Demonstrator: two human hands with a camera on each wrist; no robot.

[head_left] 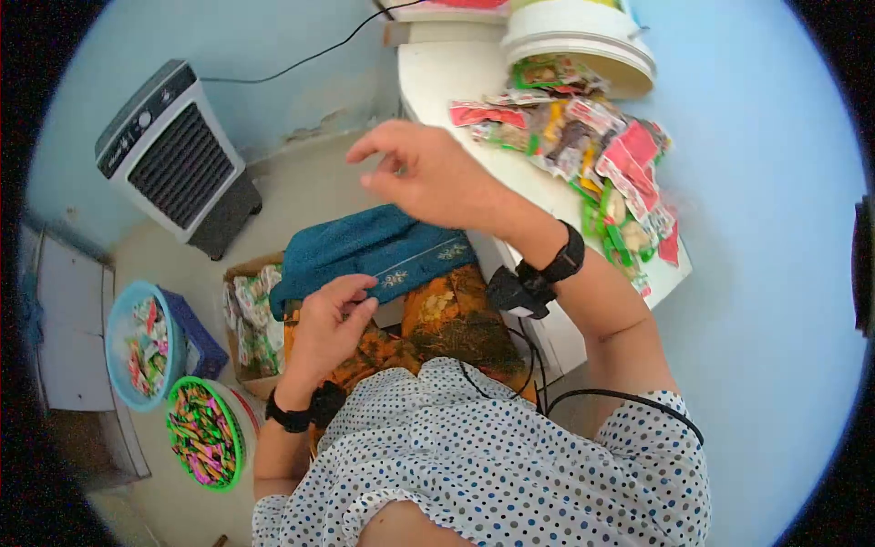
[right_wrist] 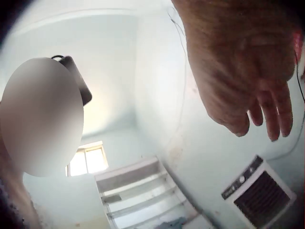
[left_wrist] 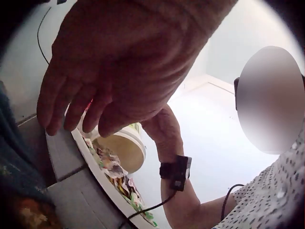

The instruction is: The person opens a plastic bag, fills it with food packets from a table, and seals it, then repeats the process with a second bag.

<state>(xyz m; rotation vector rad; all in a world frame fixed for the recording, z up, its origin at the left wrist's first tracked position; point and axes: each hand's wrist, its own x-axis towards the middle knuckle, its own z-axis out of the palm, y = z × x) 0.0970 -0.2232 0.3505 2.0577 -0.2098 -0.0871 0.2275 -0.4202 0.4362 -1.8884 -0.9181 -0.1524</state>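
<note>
My left hand (head_left: pixel 333 319) hovers over my lap, by the edge of a blue towel (head_left: pixel 365 246), with relaxed fingers and nothing in them. Raised ahead of it, my right hand (head_left: pixel 424 173) is above the towel and left of the white table (head_left: pixel 437 73), fingers loosely bent and nothing held. A heap of small snack packets (head_left: pixel 592 146), pink, green and clear, lies on that table. Behind the heap a white bucket (head_left: pixel 583 41) rests tipped on its side, its mouth towards the packets. The left wrist view shows the left palm (left_wrist: pixel 124 62) with its fingers loosely extended.
On the floor to the left stand a cardboard box (head_left: pixel 231 314) of packets, a light blue tub (head_left: pixel 114 351) of packets and a green-rimmed basket (head_left: pixel 239 438) of bright wrapped sweets. An air cooler (head_left: pixel 182 164) stands beyond them. A black cable (head_left: pixel 629 394) runs along my right arm.
</note>
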